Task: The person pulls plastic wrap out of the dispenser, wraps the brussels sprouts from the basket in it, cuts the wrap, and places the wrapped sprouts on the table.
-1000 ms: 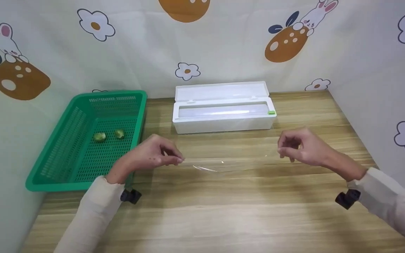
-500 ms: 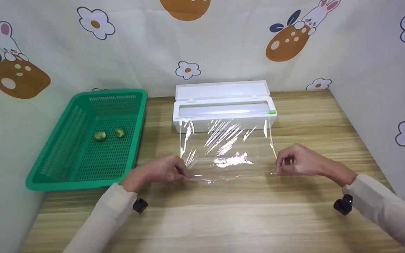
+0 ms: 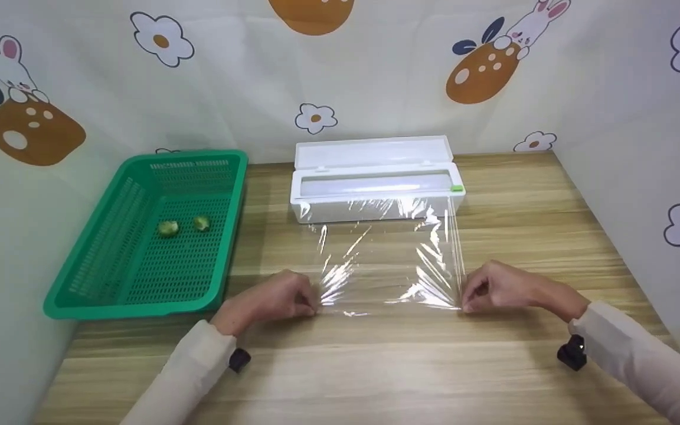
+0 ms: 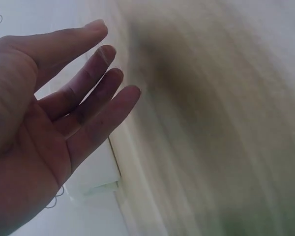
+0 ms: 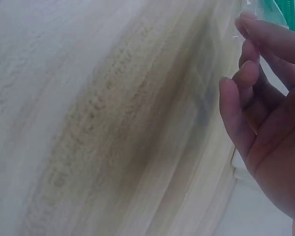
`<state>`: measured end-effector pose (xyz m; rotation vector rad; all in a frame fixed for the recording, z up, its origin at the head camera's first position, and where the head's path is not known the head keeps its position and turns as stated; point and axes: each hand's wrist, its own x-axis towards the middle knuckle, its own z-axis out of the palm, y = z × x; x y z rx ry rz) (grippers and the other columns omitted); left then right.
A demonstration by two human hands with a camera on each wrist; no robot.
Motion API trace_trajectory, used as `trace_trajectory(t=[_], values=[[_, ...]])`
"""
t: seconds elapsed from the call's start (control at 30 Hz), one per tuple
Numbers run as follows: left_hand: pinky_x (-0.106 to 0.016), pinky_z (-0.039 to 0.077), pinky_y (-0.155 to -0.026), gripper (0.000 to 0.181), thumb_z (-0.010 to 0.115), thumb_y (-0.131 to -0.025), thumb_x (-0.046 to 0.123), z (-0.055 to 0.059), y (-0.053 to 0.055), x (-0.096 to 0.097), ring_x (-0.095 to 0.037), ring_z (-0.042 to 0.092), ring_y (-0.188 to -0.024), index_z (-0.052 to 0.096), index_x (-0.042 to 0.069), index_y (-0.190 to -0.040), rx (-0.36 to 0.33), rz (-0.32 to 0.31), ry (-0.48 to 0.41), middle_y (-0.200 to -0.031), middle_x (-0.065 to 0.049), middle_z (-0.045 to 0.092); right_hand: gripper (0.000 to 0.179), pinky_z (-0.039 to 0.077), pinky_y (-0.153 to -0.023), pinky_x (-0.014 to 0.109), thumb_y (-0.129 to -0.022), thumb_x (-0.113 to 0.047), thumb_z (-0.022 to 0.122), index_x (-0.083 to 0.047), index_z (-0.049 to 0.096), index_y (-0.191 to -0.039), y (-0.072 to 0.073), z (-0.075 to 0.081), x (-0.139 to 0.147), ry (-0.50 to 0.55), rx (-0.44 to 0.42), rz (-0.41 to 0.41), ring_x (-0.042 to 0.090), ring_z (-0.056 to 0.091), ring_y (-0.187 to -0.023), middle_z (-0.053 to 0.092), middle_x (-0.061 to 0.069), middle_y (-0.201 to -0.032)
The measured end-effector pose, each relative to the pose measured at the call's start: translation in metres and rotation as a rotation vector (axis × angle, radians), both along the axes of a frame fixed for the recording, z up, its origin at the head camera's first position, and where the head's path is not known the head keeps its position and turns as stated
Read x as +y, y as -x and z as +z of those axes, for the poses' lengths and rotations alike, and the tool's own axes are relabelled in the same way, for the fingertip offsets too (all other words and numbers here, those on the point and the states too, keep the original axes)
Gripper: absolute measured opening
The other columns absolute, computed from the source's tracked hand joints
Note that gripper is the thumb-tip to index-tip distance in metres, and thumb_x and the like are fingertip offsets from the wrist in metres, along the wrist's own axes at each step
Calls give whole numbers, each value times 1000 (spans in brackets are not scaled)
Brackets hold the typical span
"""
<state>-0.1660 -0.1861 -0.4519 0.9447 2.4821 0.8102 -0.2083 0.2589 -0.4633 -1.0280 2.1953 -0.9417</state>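
Note:
A clear sheet of cling film stretches forward from a white dispenser box with its lid raised. My left hand pinches the film's near left corner between thumb and fingertips. At the near right corner, my right hand pinches the film in the same way, and creases fan out from its fingertips. The left wrist view shows the left hand from the palm side, thumb and index close together. In the right wrist view the right hand has film at its thumb and index tips.
On the left stands a green basket with two small green vegetable pieces inside. A green slider sits at the box's right end. Patterned cloth hangs behind the wooden table.
Both hands have moved towards the body, drawing the film out of the box. The film was faint and slack a second ago; now it lies stretched. Basket and box have stayed put.

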Motion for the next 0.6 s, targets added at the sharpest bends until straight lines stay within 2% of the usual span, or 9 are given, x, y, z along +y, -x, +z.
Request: trace_trajectory(t=[0.13,0.2,0.3,0.37,0.5,0.6], values=[[-20,56,-79,13,76,-85,4,-6,-2,-1,-11,69,-84,79,8,-97,-15,7,-23,-92,-5,77,11,49,-61,18,-92,-23,72,-14,79,-89,-1,-4,-1,-49,27,-29,0,57,-68,74,1,-80],[-21,57,-79,12,75,-86,7,-8,-3,-1,-12,69,-84,80,9,-97,-1,11,-18,-91,-4,77,17,45,-56,17,-95,-26,68,-15,79,-87,-3,-6,-3,-73,26,-72,-1,53,-62,72,-1,-76],[-24,57,-79,10,74,-89,13,-9,-4,0,-12,69,-84,80,10,-97,18,24,-9,-93,-3,77,23,41,-48,16,-98,-25,65,-13,77,-82,-5,-9,-6,-101,-18,-161,0,49,-54,66,-1,-68],[-23,56,-74,10,74,-91,18,-10,-4,1,-9,65,-78,80,12,-94,10,44,-1,-88,-1,76,21,40,-45,16,-97,-23,66,-11,75,-81,-7,-10,-8,-112,-44,-213,2,49,-52,63,-3,-67],[-21,51,-66,12,73,-91,23,-11,-3,2,-4,57,-68,79,13,-87,-11,65,-6,-79,2,73,20,44,-43,17,-89,-25,75,-9,69,-79,-11,-10,-12,-139,-39,-273,5,51,-49,61,-4,-66],[-22,54,-73,5,76,-87,15,-14,-3,3,-7,64,-74,79,11,-87,24,58,-25,-82,0,75,27,45,-41,19,-83,-24,82,-7,61,-82,-14,-10,-14,-139,-42,-344,8,50,-48,59,-1,-70]])
